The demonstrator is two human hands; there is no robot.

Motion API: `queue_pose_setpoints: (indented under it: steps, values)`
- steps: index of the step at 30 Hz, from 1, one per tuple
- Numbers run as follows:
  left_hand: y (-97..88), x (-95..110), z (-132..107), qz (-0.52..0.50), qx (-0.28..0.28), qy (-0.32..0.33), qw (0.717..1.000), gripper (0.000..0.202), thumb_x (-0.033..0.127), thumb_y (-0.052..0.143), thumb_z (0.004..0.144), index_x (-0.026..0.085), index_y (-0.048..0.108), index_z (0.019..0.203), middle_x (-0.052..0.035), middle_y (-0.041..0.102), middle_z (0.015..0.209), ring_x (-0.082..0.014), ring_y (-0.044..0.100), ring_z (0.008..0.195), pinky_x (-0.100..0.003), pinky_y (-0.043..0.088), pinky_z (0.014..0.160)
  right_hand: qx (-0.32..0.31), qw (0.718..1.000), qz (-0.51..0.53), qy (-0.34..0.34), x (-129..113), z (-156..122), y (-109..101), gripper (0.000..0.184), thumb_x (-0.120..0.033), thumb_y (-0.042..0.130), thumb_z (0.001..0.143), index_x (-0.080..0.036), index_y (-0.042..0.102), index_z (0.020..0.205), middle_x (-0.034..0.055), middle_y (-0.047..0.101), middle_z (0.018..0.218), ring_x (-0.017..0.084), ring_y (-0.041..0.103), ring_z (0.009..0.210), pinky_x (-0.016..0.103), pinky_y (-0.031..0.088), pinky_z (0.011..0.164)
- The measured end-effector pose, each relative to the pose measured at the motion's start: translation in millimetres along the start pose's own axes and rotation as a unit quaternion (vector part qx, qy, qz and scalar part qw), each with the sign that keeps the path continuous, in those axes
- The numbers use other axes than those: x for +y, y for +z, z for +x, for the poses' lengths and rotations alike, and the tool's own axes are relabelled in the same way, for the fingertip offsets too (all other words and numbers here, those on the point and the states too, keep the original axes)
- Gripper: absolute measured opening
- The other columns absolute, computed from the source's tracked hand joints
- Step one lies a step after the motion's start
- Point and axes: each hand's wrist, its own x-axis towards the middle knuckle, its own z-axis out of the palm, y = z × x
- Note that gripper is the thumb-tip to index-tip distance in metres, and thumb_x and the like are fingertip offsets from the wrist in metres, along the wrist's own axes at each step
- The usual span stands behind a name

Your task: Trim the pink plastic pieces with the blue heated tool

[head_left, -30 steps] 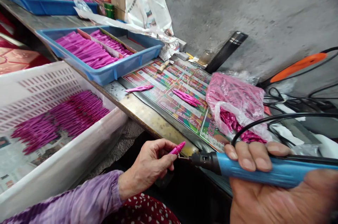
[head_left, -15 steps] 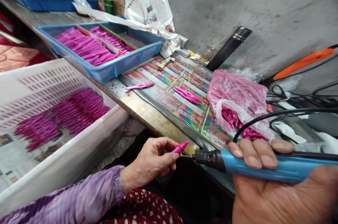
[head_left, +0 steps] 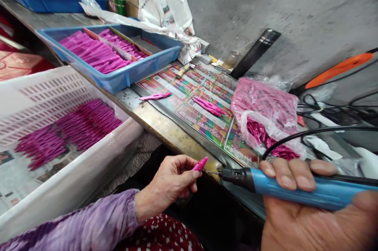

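My left hand is closed around a small pink plastic piece, whose tip sticks out past my fingers. My right hand grips a blue-handled corded tool lying across its palm, the black nose and thin metal tip pointing left. A small gap separates that tip from the pink piece. Both hands hover just in front of the bench edge.
A white crate with rows of pink pieces stands at left. A blue tray of pink pieces, loose pink pieces on a printed mat, and a plastic bag of pink parts lie on the bench. Black cables run at right.
The tool tip has drawn slightly back to the right from the pink piece. My left hand holds almost the same place.
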Motion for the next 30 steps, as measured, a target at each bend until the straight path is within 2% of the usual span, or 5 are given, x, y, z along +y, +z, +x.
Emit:
queue_pose_setpoints:
  steps: [3,7,12,18,30]
  values:
    - [3.3,-0.5,0.0,-0.021,0.025,-0.020,0.999,0.052,0.056,0.084,0.065,0.014,0.062,0.086,0.0027,0.059,0.056,-0.0031,0.038,0.040,-0.018,0.022,0.041,-0.029,0.999,-0.013,-0.027,-0.7,-3.1,-3.0,0.048,-0.067,0.077,0.063,-0.025,0.053,0.069,-0.0076,0.035,0.055,0.013,0.038,0.052,0.033,0.046,0.057]
    - [9.1,-0.2,-2.7,-0.050,0.026,-0.030,0.998,0.046,0.048,0.085,0.063,0.015,0.061,0.082,0.0022,0.058,0.055,-0.0035,0.038,0.042,-0.018,0.021,0.042,-0.098,0.991,-0.031,-0.086,1.8,-8.5,-8.9,0.041,-0.064,0.071,0.075,-0.025,0.059,0.071,-0.0054,0.044,0.055,0.014,0.043,0.054,0.036,0.049,0.061]
    - [13.8,-0.8,-1.2,-0.074,0.040,-0.051,0.995,0.040,0.041,0.084,0.059,0.014,0.061,0.078,0.0018,0.057,0.053,-0.0034,0.037,0.041,-0.018,0.020,0.042,-0.176,0.976,-0.036,-0.126,5.8,-13.6,-13.0,0.039,-0.062,0.074,0.078,-0.024,0.063,0.078,-0.0044,0.054,0.059,0.015,0.051,0.057,0.037,0.052,0.066]
    - [16.2,0.9,6.2,-0.083,0.058,-0.065,0.993,0.030,0.032,0.079,0.057,0.014,0.061,0.072,-0.0005,0.060,0.054,-0.0045,0.041,0.043,-0.017,0.022,0.041,-0.194,0.971,-0.038,-0.134,5.2,-15.7,-10.4,0.037,-0.060,0.074,0.079,-0.024,0.065,0.078,-0.0049,0.054,0.059,0.015,0.052,0.056,0.035,0.052,0.064]
    - [25.8,6.1,7.7,-0.012,0.112,-0.084,0.990,0.011,0.019,0.063,0.076,0.016,0.056,0.069,0.0018,0.060,0.051,-0.0038,0.037,0.033,-0.017,0.020,0.036,-0.238,0.960,-0.040,-0.143,6.0,-14.5,-7.0,0.033,-0.057,0.072,0.083,-0.025,0.064,0.079,-0.0051,0.057,0.059,0.016,0.053,0.054,0.037,0.051,0.064]
